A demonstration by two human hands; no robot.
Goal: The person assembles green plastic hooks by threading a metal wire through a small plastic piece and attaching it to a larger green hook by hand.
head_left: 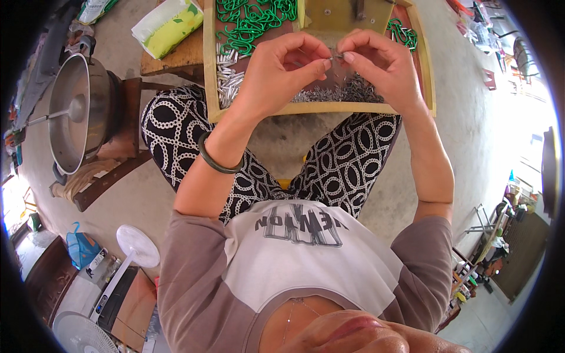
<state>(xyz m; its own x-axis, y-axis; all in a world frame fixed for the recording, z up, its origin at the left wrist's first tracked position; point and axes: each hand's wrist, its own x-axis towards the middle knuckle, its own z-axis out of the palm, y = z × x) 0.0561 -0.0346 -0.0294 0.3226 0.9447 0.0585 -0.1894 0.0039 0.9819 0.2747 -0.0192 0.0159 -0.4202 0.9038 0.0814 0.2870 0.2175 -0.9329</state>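
Over a shallow wooden tray [321, 108] my two hands meet fingertip to fingertip. My left hand [288, 67] pinches a tiny piece between thumb and forefinger, too small to name. My right hand [379, 62] pinches at the same spot, its thumb and forefinger pressed together on something I cannot make out. Below them in the tray lies a heap of small dark metal pieces [362, 91]. Short silvery rods [228, 82] fill the left side, beside green S-shaped hooks [256, 20]. More green hooks [402, 34] lie at the tray's right.
A brownish metal plate [335, 15] with screws stands at the tray's far side. Left of the tray, a tissue pack [168, 26] rests on a wooden stool [173, 63]. A large metal pan [70, 112] with a ladle stands further left. A white fan [138, 244] is at the lower left.
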